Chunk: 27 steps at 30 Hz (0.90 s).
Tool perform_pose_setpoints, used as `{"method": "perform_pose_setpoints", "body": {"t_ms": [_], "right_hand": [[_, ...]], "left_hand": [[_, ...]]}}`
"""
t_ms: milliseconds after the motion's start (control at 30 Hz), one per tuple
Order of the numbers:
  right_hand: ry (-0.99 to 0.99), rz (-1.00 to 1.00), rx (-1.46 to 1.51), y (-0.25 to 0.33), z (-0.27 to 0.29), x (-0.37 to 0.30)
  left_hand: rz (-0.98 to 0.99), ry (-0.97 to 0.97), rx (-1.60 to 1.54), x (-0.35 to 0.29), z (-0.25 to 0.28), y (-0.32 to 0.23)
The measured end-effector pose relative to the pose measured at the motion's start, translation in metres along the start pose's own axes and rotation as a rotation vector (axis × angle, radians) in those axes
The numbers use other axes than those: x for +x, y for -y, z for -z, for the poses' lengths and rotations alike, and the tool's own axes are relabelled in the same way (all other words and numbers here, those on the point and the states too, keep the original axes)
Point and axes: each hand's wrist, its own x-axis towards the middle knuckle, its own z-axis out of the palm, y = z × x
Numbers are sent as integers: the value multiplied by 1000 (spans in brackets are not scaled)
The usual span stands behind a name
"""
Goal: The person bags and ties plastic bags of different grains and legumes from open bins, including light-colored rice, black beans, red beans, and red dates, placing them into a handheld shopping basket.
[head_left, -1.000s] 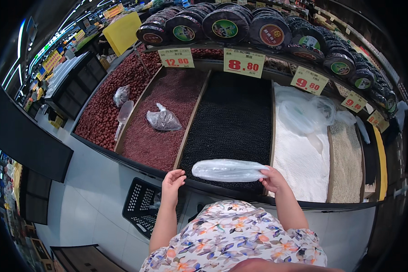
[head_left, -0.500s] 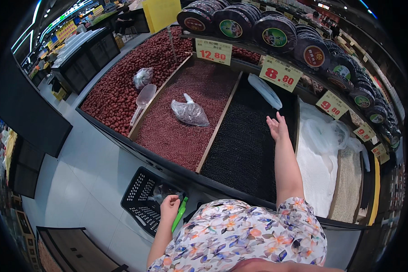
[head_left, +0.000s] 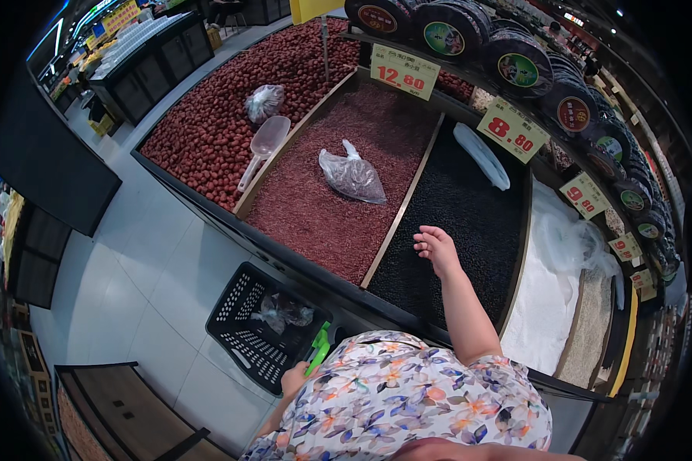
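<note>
My right hand (head_left: 436, 250) hovers over the black beans (head_left: 460, 196), its fingers loosely bent, apart and holding nothing. Farther off on those beans lies a pale bluish plastic scoop (head_left: 481, 156). Low on the left, my left hand (head_left: 295, 378) is closed at the green handle (head_left: 319, 350) of a black shopping basket (head_left: 238, 301); its fingertips are partly hidden. Inside the basket is a clear plastic bag (head_left: 282, 313) with dark contents. Another tied clear bag (head_left: 354, 177), filled with small beans, rests on the small red beans (head_left: 315, 230).
Red dates (head_left: 200, 127) fill the left bin, with a clear scoop (head_left: 264, 146) and a knotted bag (head_left: 264, 103) on top. White grain (head_left: 542, 300) under plastic film lies to the right. A shelf of round dark packages (head_left: 519, 67) and price signs (head_left: 405, 71) borders the far side.
My right hand has drawn back from near the bluish scoop, toward me and left. My left hand has moved down onto the basket's green handle. The view has shifted slightly.
</note>
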Motion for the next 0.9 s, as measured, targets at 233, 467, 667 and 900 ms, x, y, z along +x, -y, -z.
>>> {"method": "perform_pose_setpoints", "body": {"t_ms": [233,467,667,900], "right_hand": [[216,150,-385,-35,-51,-5],[226,331,-709,-48,-94,-11],[243,552,-999,-62,-108,-4],[252,730,-894,-74,-112,3]], "left_hand": [[-80,-63,110,19,37,-16],[-255,-244,191,51,57,5],[-316,-351,283,66,73,18],[-356,-388,343,73,85,30]]}}
